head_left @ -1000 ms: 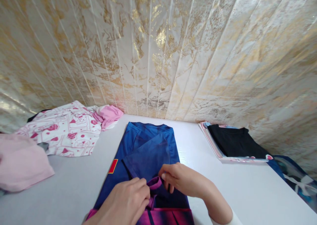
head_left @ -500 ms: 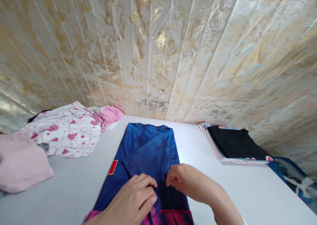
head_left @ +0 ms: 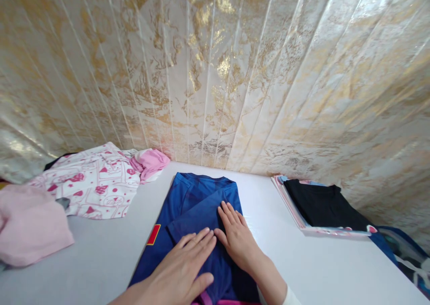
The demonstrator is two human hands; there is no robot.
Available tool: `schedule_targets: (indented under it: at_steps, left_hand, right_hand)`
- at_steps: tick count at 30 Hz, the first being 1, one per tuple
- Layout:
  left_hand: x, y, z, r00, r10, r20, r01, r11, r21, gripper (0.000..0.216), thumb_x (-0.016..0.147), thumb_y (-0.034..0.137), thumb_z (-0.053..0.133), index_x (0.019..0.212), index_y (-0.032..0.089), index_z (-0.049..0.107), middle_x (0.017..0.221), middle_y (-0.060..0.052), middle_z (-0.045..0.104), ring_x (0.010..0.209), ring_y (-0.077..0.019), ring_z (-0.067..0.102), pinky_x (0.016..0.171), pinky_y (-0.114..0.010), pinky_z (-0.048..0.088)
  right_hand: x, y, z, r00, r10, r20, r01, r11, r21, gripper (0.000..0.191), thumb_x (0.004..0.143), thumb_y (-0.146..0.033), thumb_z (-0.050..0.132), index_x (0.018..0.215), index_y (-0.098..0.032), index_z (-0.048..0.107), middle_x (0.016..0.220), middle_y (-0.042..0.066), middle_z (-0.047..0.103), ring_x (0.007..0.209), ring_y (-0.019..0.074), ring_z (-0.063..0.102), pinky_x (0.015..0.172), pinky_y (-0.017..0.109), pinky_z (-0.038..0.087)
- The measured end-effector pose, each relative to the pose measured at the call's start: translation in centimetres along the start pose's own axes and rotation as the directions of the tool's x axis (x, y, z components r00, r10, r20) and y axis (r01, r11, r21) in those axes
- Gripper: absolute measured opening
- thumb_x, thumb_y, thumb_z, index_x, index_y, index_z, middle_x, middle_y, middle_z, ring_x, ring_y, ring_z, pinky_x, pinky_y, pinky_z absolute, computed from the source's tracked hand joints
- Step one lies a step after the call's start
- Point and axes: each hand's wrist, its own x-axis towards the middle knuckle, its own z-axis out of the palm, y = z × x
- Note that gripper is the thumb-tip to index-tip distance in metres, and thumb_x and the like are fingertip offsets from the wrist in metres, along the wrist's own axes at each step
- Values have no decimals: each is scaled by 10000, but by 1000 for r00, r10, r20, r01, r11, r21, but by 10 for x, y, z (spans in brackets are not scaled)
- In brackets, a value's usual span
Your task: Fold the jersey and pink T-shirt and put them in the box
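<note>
Gold-patterned pale sheeting (head_left: pixel 215 72) rises behind a white counter (head_left: pixel 285 264), where a blue garment (head_left: pixel 196 191) lies at front center, a flap folded across it, between a white printed garment (head_left: pixel 96 186) at left and a folded black garment (head_left: pixel 324 204) at right. By its look, the blue garment should prove light, limp and soft, smooth enough to slide yet hardly fragile, and probably best lifted by both side edges at once. Left hand (head_left: pixel 188 260) and right hand (head_left: pixel 237 240) rest flat on it, neither grip clamped. A yellow-edged red patch (head_left: pixel 153 234) marks its left side.
</note>
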Motion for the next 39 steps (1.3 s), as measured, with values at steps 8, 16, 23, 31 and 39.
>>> schedule_targets:
  at_steps: [8, 16, 23, 31, 39]
  left_hand:
    - [9, -63, 20, 976, -144, -162, 167, 975, 143, 630, 970, 458, 472, 1514, 270, 217, 1562, -83, 223, 1425, -277, 256, 1126, -476, 291]
    - [3, -62, 25, 971, -131, -199, 161, 977, 142, 726, 931, 389, 542, 1529, 304, 139, 1573, -51, 207, 1415, -276, 287, 1124, -453, 310]
    - [25, -105, -9, 958, -211, -196, 239, 962, 132, 650, 970, 470, 441, 1528, 270, 173, 1573, -57, 188, 1438, -260, 222, 1137, -456, 269]
    - [71, -124, -32, 939, -312, -147, 336, 922, 193, 696, 945, 570, 414, 1501, 172, 285, 1566, -128, 169, 1451, -285, 155, 1143, -464, 211]
    - [68, -149, -23, 907, -364, -210, 408, 883, 233, 776, 951, 606, 370, 1502, 73, 246, 1557, -172, 198, 1450, -281, 170, 1149, -439, 190]
  right_hand:
    - [38, 24, 0, 990, -6, -141, -1, 999, -52, 609, 967, -481, 386, 1474, -146, 339, 1567, 96, 209, 1454, 247, 171, 1153, 462, 258]
    - [91, 70, 22, 978, 92, -189, -87, 996, 32, 600, 958, -485, 381, 1453, -145, 382, 1547, 117, 299, 1440, 248, 242, 1148, 445, 248]
    - [130, 123, -4, 944, 174, -279, -150, 983, 104, 310, 900, -303, 472, 1084, -140, 661, 1100, 152, 669, 1080, 263, 601, 955, 391, 425]
    - [159, 123, -16, 978, 152, -144, -134, 982, 130, 68, 816, -193, 582, 816, -195, 650, 733, 10, 686, 692, 147, 627, 636, 218, 406]
    - [150, 115, -21, 960, 168, -224, -160, 986, 56, 142, 876, -167, 492, 845, -184, 629, 786, 50, 675, 743, 177, 636, 673, 254, 421]
